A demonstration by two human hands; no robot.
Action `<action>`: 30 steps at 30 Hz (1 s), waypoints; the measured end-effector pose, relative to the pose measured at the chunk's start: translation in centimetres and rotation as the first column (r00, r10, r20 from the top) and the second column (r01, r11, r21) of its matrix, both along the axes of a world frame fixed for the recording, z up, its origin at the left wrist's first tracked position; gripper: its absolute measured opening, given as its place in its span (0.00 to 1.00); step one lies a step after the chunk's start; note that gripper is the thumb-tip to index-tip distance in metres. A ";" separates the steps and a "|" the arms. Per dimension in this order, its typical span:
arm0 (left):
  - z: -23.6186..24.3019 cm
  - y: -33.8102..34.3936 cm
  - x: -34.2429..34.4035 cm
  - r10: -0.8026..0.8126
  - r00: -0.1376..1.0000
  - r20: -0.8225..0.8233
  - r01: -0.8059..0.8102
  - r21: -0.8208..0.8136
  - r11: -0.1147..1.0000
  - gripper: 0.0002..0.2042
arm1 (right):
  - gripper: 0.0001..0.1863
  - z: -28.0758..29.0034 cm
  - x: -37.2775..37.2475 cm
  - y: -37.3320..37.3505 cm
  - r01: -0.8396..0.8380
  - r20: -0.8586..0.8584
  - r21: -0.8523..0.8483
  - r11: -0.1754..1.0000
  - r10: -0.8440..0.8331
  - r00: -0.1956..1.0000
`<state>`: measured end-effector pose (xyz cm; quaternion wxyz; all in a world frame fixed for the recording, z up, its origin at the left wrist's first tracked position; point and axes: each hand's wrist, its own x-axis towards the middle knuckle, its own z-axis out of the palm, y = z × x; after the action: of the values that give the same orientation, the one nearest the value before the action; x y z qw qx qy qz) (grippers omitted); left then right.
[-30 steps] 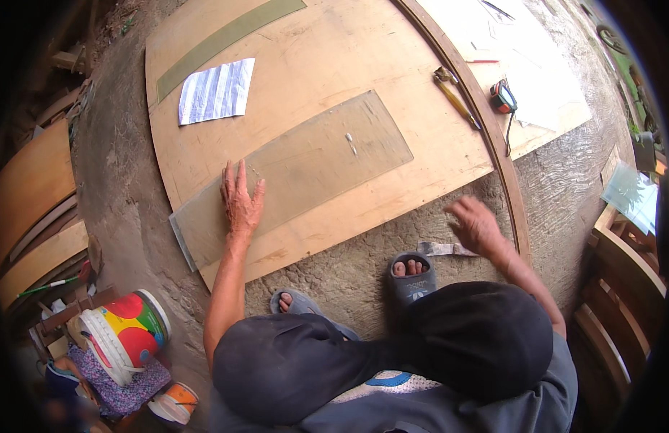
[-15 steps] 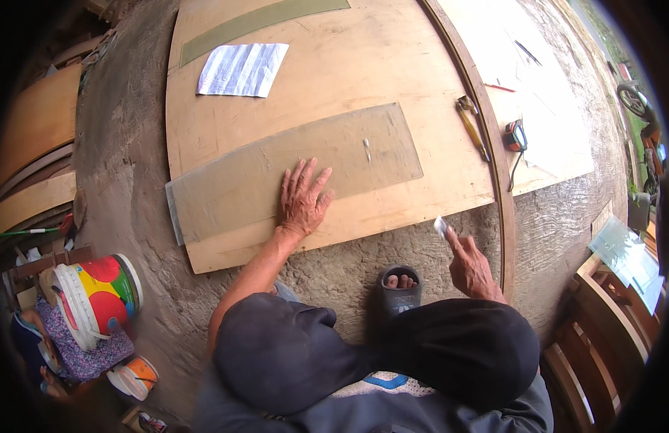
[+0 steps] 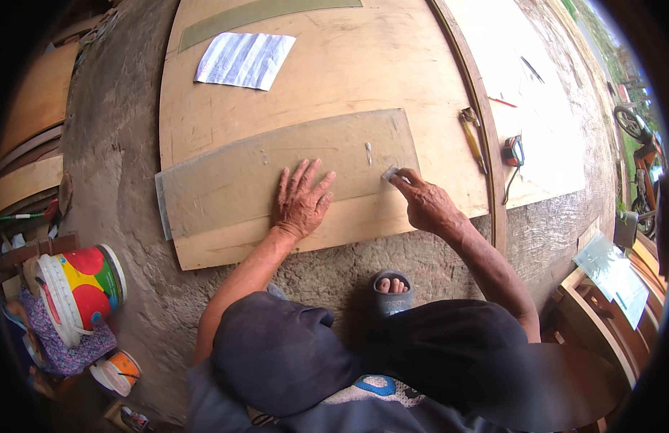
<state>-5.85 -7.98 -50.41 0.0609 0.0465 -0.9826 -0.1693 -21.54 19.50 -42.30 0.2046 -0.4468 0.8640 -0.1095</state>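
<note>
- The left hand (image 3: 302, 202) is now laid flat, fingers spread, on the long greenish translucent sheet (image 3: 226, 180); half a second ago it was pressed a little further toward the sheet's middle.
- The right hand (image 3: 424, 202) has been brought up from beside the knee onto the sheet's right end, its grip pinched on a small pale whitish piece (image 3: 390, 173), which touches the sheet's surface.
- From this, the sheet appears to be held steady while its right end is worked.
- The sheet lies across the near part of the large rounded plywood board (image 3: 349, 65), which rests on the concrete ground.
- A multicoloured plastic bucket (image 3: 78, 289) lies tipped at the lower left; its contents cannot be told.
- A striped white paper (image 3: 244, 59) lies well apart on the board.
</note>
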 end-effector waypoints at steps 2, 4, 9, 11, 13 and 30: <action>-0.1 -0.1 -0.2 -0.003 1.000 -0.006 0.003 -0.006 1.000 0.23 | 0.34 0.4 -0.3 -0.8 0.001 0.019 0.035 0.999 -0.002 1.000; -0.1 0.0 0.0 -0.007 1.000 -0.005 0.007 0.000 1.000 0.23 | 0.33 1.1 -0.4 -1.8 -0.011 0.057 0.145 0.989 0.002 0.998; 0.4 0.0 -0.2 -0.032 0.999 0.012 0.032 -0.013 0.999 0.22 | 0.27 0.2 -2.7 -6.6 -0.120 -0.029 -0.021 0.993 0.120 0.992; 0.6 -0.1 -0.3 -0.027 0.998 0.048 0.027 -0.009 1.000 0.22 | 0.27 0.2 -3.4 -6.0 -0.135 -0.012 0.065 0.989 0.136 0.991; 0.6 -0.1 -0.3 -0.028 1.000 0.012 0.028 -0.002 1.000 0.23 | 0.28 0.7 -3.6 -5.1 -0.189 -0.028 0.124 0.974 0.194 0.981; 0.3 0.1 -0.5 -0.018 1.000 -0.015 0.018 -0.014 1.000 0.23 | 0.36 0.9 -6.1 -10.0 -0.147 -0.114 0.059 0.987 0.153 0.982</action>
<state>-6.36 -7.92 -50.13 0.0671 0.0359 -0.9837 -0.1632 -27.63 9.53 -41.43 0.1722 -0.5112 0.8408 -0.0454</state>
